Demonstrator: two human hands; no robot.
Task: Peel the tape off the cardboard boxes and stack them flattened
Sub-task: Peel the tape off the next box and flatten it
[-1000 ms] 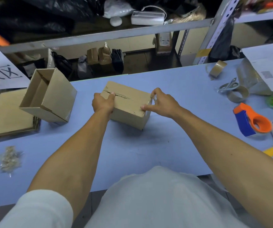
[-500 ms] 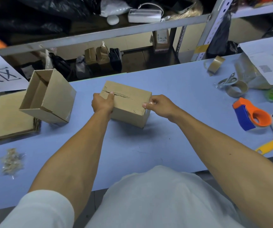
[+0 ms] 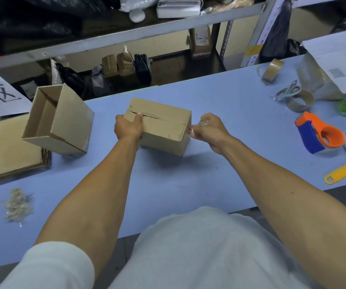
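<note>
A closed brown cardboard box (image 3: 163, 126) lies on the blue table (image 3: 230, 113), its top seam bare and torn-looking. My left hand (image 3: 128, 127) grips the box's near left corner, thumb on top by the seam. My right hand (image 3: 206, 130) is just off the box's right end and pinches a crumpled strip of clear tape (image 3: 197, 125) that still reaches the box's right edge. An open box (image 3: 63, 119) lies tipped on its side at the left, resting on a stack of flattened cardboard (image 3: 7, 149).
A wad of peeled tape (image 3: 16, 205) lies at the near left. At the right are an orange and blue tape dispenser (image 3: 318, 132), a yellow cutter (image 3: 340, 173), scissors (image 3: 289, 90), tape rolls (image 3: 300, 100) and a paper-topped parcel (image 3: 322, 78). Shelving runs behind the table.
My right hand came off the box's top right edge, curled, and drew rightward past the box end with the tape strip. The left hand and box stayed put.
</note>
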